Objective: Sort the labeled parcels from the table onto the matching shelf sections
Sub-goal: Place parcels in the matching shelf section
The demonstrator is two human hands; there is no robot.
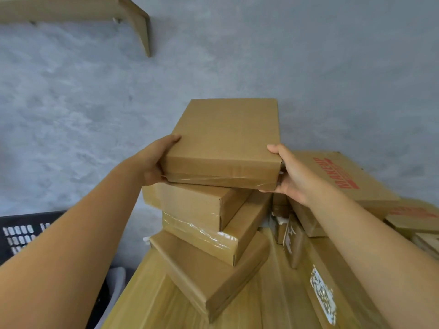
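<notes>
head view, centre of frame: top parcel (225, 141) held between both hands, just above a skewed stack of parcels (209, 233) on the wooden counter (152, 300). left hand (152, 162) clamped on the parcel's near left corner, thumb over the top edge, fingers hidden beneath. right hand (292, 174) clamped on the near right corner, thumb on top, fingers curled under the taped bottom edge. each grip closed on that same parcel. parcel roughly level, tipped slightly away, far end toward the grey wall (308, 67).

seems to be the lift-off step, with most of the sorting left to do. worth lifting straight up before swinging aside, since the stack below sits twisted and its second box overhangs; dragging could likely topple it. worth keeping both thumbs pressed and palms squeezing inward, as plain cardboard and glossy tape may slip. no label visible on the top face, so probably a turn needed to read it before choosing a section.

right of frame: larger box with red print (342, 176), more parcels beside and under it, one flat parcel with a white label (323, 298) lower right. upper left: edge of a wall shelf (135, 17), well apart from the hands. lower left: dark crate (21, 231) beside the counter.
</notes>
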